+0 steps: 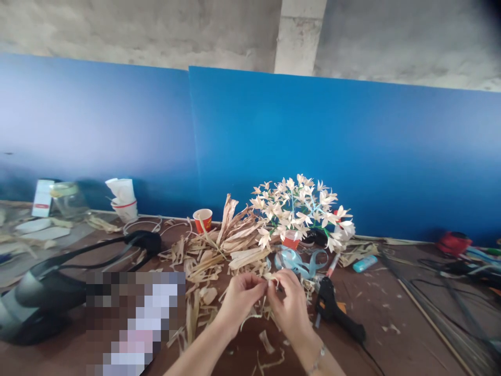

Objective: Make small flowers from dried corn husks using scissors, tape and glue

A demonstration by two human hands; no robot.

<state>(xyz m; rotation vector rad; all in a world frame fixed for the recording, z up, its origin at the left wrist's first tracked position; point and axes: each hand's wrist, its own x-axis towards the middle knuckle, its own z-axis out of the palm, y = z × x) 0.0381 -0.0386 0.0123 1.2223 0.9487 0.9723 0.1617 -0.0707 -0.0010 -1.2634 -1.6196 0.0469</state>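
My left hand (243,296) and my right hand (288,298) meet above the brown table, fingertips pinched close together. Between them is a small pale strip of dried husk (271,277), partly covered by the fingers. Just beyond the hands, a bunch of cream-coloured husk flowers (299,209) on green and blue stems stands in a red paper cup (290,240). Light blue ribbon (295,261) lies in loops in front of it. To the right of my right hand rests a black glue gun (332,308). Dried husks (235,235) and scraps spread around my left hand.
A red and white paper cup (202,220) stands behind the husks. At left are a grey and black device with straps (58,292), a glass jar (68,198) and a cup of tissue (124,206). A blue tube (365,263) and cables (442,292) lie at right.
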